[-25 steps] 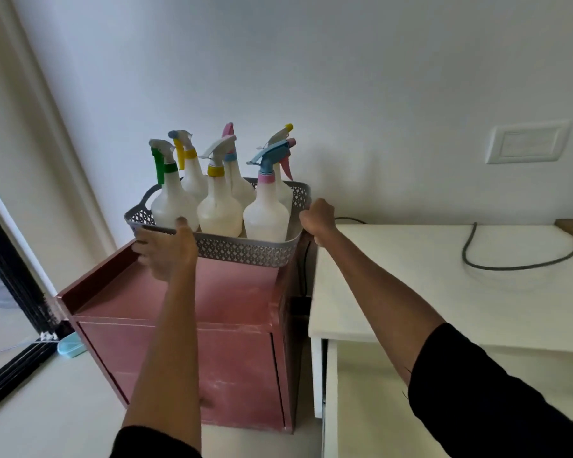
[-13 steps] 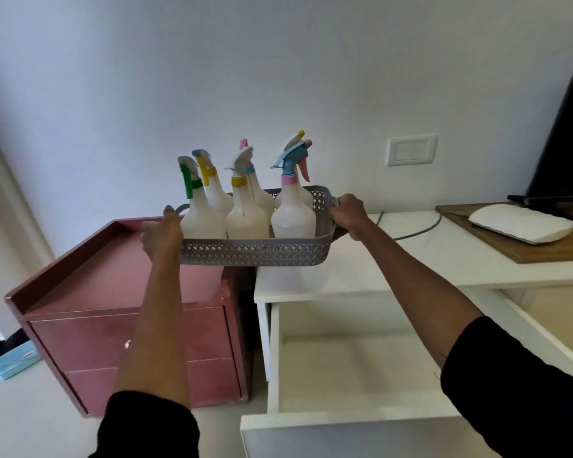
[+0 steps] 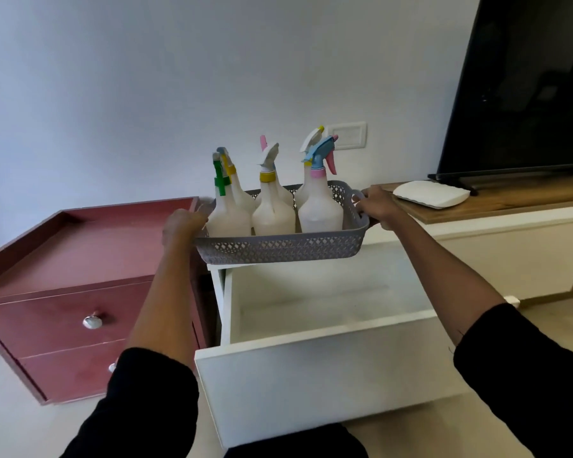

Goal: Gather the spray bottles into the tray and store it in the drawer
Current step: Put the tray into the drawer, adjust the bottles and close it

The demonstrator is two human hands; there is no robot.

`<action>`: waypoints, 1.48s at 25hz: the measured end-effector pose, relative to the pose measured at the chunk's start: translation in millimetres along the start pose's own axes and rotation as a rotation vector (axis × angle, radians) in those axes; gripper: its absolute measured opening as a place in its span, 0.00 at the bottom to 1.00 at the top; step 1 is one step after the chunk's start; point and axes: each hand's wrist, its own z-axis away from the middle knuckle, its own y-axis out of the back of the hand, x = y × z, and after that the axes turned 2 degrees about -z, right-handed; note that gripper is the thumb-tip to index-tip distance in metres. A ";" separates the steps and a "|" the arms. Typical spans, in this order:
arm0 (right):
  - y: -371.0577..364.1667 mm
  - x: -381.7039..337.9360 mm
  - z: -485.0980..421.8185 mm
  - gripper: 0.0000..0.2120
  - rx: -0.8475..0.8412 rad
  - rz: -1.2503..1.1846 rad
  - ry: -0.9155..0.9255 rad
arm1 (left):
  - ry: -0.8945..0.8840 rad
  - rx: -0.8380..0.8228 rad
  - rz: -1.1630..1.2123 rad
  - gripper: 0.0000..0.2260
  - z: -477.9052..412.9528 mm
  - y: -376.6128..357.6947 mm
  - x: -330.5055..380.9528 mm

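A grey perforated tray (image 3: 278, 249) hangs in the air above the back of an open white drawer (image 3: 311, 305). Several white spray bottles (image 3: 273, 213) with coloured triggers stand upright in it. My left hand (image 3: 182, 224) grips the tray's left handle. At the tray's right handle, my right hand (image 3: 376, 204) holds on. The drawer's inside shows bare white and its front panel (image 3: 328, 378) is pulled toward me.
A pink two-drawer cabinet (image 3: 73, 259) with metal knobs stands left of the drawer. To the right, a white-and-wood counter (image 3: 497, 206) carries a white pad (image 3: 430, 195) and a dark screen (image 3: 523, 87). A wall socket plate (image 3: 348, 135) sits behind the bottles.
Both hands have carried the tray of bottles rightward off the pink cabinet, over to above the open white drawer. The view has swung right and down.
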 end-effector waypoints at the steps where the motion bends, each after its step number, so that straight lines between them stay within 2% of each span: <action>1: 9.4 6.3 6.7 0.09 -0.007 0.005 -0.002 | -0.010 -0.029 -0.049 0.28 4.8 -2.4 1.5; 4: 37.8 24.8 26.4 0.15 -0.029 0.036 -0.021 | -0.026 -0.155 -0.090 0.13 28.4 -11.9 6.7; 11: 76.2 70.8 59.3 0.17 -0.063 0.103 -0.095 | -0.053 -0.458 -0.207 0.13 63.9 -41.1 11.5; 16: 85.6 93.6 76.2 0.17 -0.074 0.070 -0.130 | -0.113 -0.469 -0.205 0.14 75.5 -46.5 16.2; 23: 87.5 102.7 90.8 0.10 -0.070 0.064 -0.123 | -0.153 -0.505 -0.126 0.11 86.1 -50.8 -3.4; 27: 78.0 109.3 95.0 0.14 -0.105 0.068 -0.104 | -0.158 -0.559 -0.104 0.11 82.5 -51.0 -30.3; 37: 66.2 119.4 86.0 0.14 -0.098 0.115 -0.167 | -0.199 -0.668 0.109 0.12 77.4 -56.1 -47.7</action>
